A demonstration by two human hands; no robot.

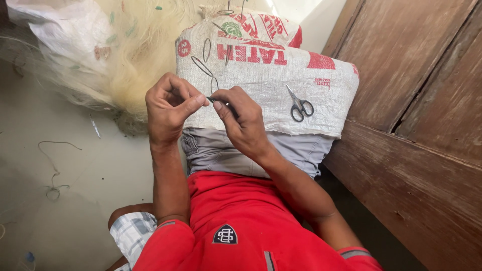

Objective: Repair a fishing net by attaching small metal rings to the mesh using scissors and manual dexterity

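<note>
Pinching a thin dark tool (217,102), both hands (208,113); scissors (299,106) well apart.

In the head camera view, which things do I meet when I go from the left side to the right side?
Loose cord on the floor → pale fishing net heap → left hand → right hand → small scissors on the white woven sack → brown wooden planks.
</note>
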